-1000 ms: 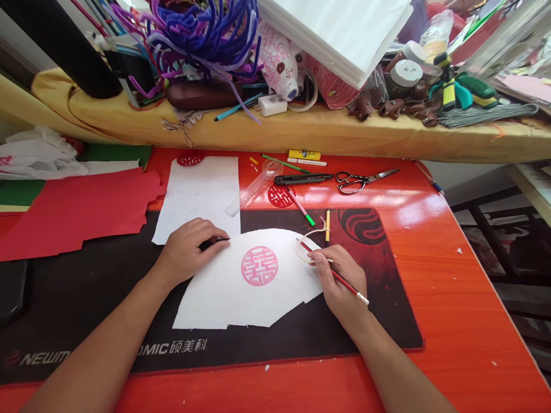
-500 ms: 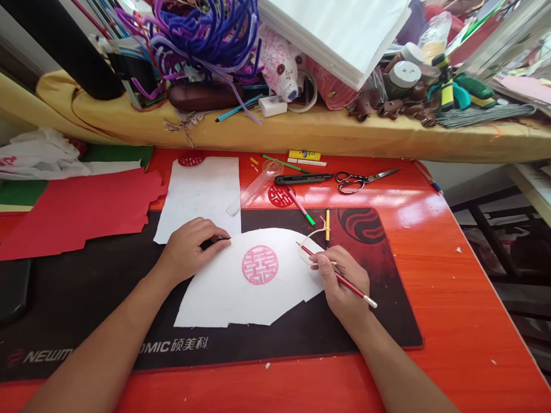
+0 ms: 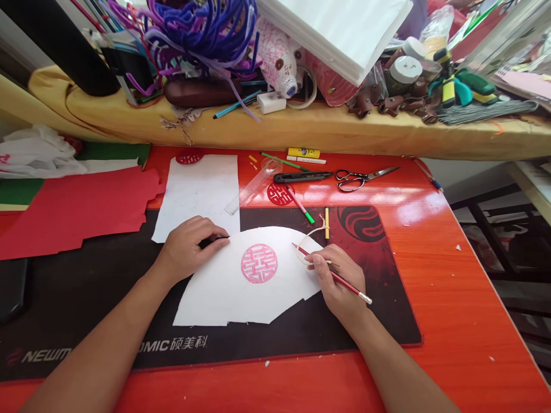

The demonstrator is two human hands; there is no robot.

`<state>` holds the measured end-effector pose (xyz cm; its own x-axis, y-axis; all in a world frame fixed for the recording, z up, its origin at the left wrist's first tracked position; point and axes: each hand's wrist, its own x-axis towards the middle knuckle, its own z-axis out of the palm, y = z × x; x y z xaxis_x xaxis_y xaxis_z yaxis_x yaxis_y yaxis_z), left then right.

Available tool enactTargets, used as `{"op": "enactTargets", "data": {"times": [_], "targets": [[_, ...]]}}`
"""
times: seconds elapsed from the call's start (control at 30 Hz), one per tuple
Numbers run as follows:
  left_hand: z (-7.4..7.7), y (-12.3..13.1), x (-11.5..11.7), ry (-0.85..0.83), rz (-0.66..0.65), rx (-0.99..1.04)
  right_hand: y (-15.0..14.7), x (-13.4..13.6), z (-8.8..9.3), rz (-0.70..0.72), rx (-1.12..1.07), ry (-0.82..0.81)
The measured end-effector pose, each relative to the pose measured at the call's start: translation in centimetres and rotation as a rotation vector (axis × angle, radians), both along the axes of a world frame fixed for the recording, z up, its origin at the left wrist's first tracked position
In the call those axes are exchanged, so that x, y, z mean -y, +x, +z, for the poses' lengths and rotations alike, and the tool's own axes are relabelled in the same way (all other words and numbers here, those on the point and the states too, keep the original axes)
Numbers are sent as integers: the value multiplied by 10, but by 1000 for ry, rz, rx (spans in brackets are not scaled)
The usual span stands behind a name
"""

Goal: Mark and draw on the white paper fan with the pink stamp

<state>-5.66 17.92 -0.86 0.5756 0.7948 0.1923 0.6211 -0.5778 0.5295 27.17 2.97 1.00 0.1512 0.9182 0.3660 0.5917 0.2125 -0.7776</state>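
A white fan-shaped paper [image 3: 224,287] with a pink round pattern [image 3: 259,264] lies on the black mat [image 3: 77,298]. My left hand [image 3: 191,246] is at its upper left edge, fingers closed around a small dark object that is mostly hidden. In my right hand [image 3: 340,278] is a red pencil [image 3: 350,287], its tip over the paper's upper right part. A thin cream-coloured loop [image 3: 303,238] runs by the pencil and my right fingers.
Beyond the paper are a yellow marker [image 3: 327,222], a pink-and-green marker [image 3: 301,205], a clear ruler [image 3: 252,186], a black cutter [image 3: 303,177] and scissors [image 3: 365,178]. Red paper [image 3: 81,206] lies left. A crowded shelf [image 3: 301,129] spans the back.
My right hand and the pencil have shifted slightly left over the paper. My left hand keeps its place at the paper's edge; the whole view has moved a little.
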Motion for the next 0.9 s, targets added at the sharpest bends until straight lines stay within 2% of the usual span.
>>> {"op": "enactTargets", "data": {"times": [0.9], "targets": [[2, 0, 1, -14, -5, 5, 0, 0, 0, 1, 8, 24]]}}
